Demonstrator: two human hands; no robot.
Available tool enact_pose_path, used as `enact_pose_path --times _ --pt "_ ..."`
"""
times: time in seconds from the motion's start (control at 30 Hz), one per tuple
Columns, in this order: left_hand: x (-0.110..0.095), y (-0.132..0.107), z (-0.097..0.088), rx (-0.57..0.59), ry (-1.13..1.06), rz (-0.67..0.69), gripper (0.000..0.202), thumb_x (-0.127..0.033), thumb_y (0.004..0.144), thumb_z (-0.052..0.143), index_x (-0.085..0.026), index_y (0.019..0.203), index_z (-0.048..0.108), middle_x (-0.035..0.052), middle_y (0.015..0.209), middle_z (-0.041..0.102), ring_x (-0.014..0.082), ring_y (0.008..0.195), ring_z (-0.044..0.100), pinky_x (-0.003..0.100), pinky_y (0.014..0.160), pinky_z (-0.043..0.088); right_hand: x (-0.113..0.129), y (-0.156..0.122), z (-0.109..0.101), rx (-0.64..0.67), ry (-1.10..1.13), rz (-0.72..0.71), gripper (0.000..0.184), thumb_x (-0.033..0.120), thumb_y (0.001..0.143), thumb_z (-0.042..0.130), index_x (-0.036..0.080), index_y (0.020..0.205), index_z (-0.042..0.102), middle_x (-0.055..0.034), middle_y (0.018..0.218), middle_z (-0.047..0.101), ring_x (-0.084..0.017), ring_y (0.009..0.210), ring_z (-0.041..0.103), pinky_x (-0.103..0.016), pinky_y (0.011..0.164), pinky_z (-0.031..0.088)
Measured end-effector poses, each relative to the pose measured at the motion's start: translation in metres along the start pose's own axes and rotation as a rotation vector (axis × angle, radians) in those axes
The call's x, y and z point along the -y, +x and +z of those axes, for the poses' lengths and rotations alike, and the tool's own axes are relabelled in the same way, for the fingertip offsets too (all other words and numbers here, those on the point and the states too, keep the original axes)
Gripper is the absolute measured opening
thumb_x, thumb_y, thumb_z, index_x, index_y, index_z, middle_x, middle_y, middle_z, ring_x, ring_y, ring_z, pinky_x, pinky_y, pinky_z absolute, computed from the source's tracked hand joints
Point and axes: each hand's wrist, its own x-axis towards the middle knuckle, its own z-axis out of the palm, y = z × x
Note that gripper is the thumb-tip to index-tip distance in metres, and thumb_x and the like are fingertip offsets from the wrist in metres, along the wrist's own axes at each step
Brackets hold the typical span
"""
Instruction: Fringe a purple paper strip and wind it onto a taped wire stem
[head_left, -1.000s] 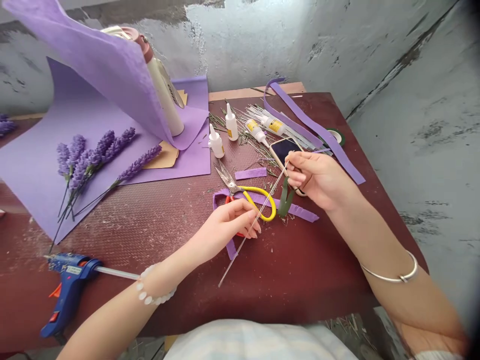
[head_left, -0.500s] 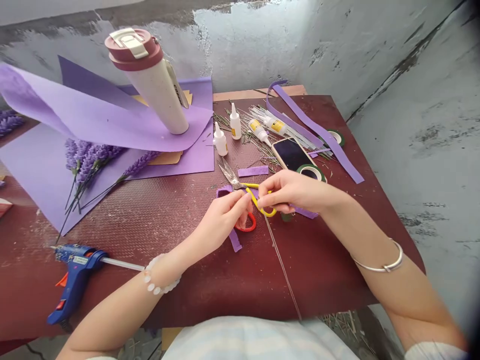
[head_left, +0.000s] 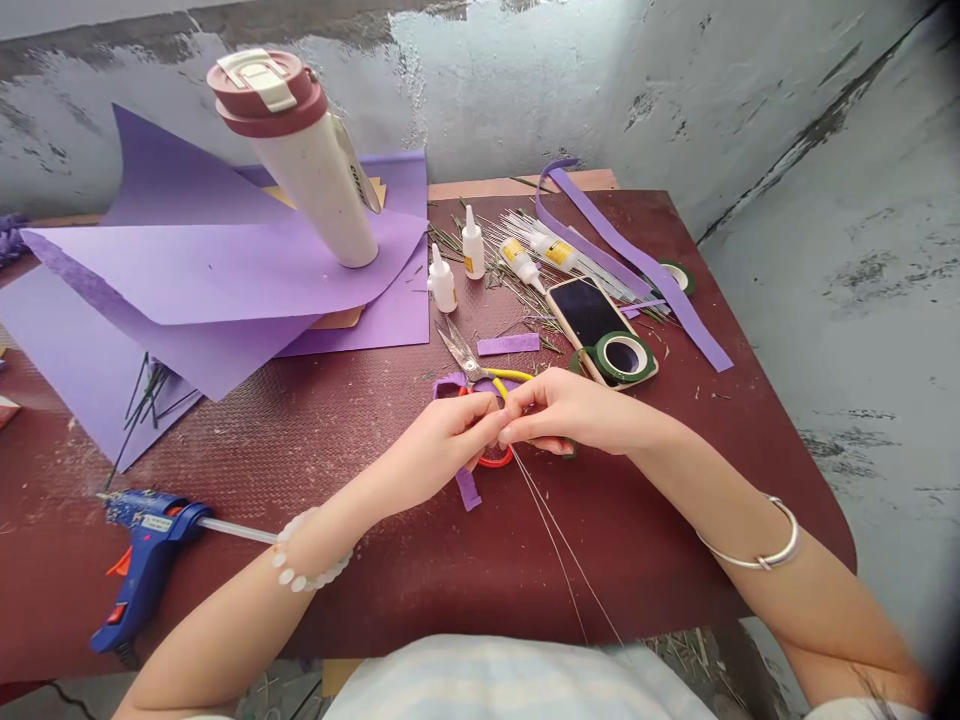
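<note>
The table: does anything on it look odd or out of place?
Two bottles lie on their sides, while two others stand upright; no spill is visible. The tape rests on the phone, an unusual spot for it.

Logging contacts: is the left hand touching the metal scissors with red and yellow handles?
Cannot tell: in the head view, the left hand overlaps the scissors, hiding contact or gap.

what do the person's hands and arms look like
The left hand is ungloved, with a pale bead bracelet; the right hand is ungloved too, with a silver bangle further up. Part of a pale sleeve shows at bottom right.
</note>
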Motion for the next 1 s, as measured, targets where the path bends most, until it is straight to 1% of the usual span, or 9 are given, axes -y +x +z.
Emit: enact_pose_path --times 0.13,0.27,0.4,0.5,0.6,0.77,0.9,1.0 --pt "0.001 0.0 -0.003 0.007 -0.039 0.004 0.039 -0.042 0.097 0.045 -0.019 0.065 0.041 -0.0053 0.055 0.048 0.011 0.056 0.042 0.024 0.06 0.033 -0.007 0.002 -0.004 0.059 0.096 -0.056 0.027 0.037 0.084 0.07 0.015 0.071 0.062 0.0064 0.048 0.048 -0.006 0.042 0.04 -0.019 0.043 0.033" --pt "0.005 0.003 -0.005 0.027 -0.155 0.034 0.037 -0.043 0.098 0.045 -0.019 0.069 0.043 -0.0054 0.055 0.047 0.0106 0.056 0.041 0.025 0.062 0.033 -0.013 0.008 -0.005 0.086 0.256 -0.069 0.027 0.037 0.084 0.072 0.013 0.075 0.065 0.0066 0.047 0.049 -0.005 0.041 0.039 -0.018 0.042 0.031" --pt "0.009 0.006 -0.004 -0.001 -0.277 0.044 0.035 -0.041 0.097 0.047 -0.019 0.07 0.042 -0.0063 0.053 0.045 0.0089 0.051 0.039 0.025 0.058 0.032 -0.014 0.014 -0.002 0.106 0.431 -0.049 0.031 0.039 0.081 0.076 0.012 0.073 0.063 0.0063 0.047 0.048 -0.004 0.042 0.037 -0.017 0.041 0.027" --pt "0.01 0.008 -0.003 -0.033 -0.327 0.051 0.035 -0.038 0.097 0.048 -0.019 0.069 0.041 -0.0067 0.054 0.043 0.0082 0.049 0.04 0.025 0.057 0.033 -0.015 0.016 0.001 0.126 0.529 -0.059 0.03 0.036 0.08 0.078 0.011 0.072 0.062 0.0063 0.049 0.046 -0.004 0.043 0.036 -0.016 0.04 0.026" --pt "0.01 0.008 -0.003 -0.056 -0.335 0.085 0.035 -0.039 0.097 0.048 -0.019 0.069 0.041 -0.0067 0.055 0.042 0.0082 0.05 0.042 0.025 0.058 0.033 -0.017 0.016 0.004 0.126 0.595 -0.073 0.026 0.032 0.082 0.076 0.011 0.073 0.063 0.0051 0.055 0.047 -0.004 0.045 0.036 -0.016 0.041 0.027" --pt "0.014 0.006 -0.003 -0.097 -0.273 0.175 0.034 -0.04 0.098 0.047 -0.019 0.072 0.044 -0.0057 0.058 0.047 0.0095 0.056 0.043 0.025 0.062 0.035 -0.019 0.012 0.01 0.128 0.697 -0.092 0.021 0.027 0.085 0.073 0.011 0.077 0.063 0.0026 0.068 0.049 -0.004 0.05 0.037 -0.016 0.044 0.029" --pt "0.016 0.005 -0.001 -0.151 -0.253 0.189 0.034 -0.041 0.098 0.049 -0.019 0.072 0.045 -0.0047 0.06 0.049 0.0098 0.058 0.045 0.025 0.061 0.036 -0.017 0.009 0.016 0.117 0.745 -0.086 0.021 0.027 0.086 0.07 0.011 0.075 0.061 0.0023 0.068 0.047 -0.005 0.053 0.039 -0.016 0.047 0.032" --pt "0.016 0.005 0.0 -0.173 -0.261 0.188 0.034 -0.04 0.098 0.049 -0.018 0.071 0.046 -0.0048 0.061 0.049 0.0092 0.057 0.045 0.024 0.061 0.037 -0.014 0.007 0.021 0.097 0.807 -0.076 0.019 0.026 0.087 0.068 0.012 0.076 0.06 0.0028 0.068 0.046 -0.005 0.054 0.038 -0.015 0.046 0.032"
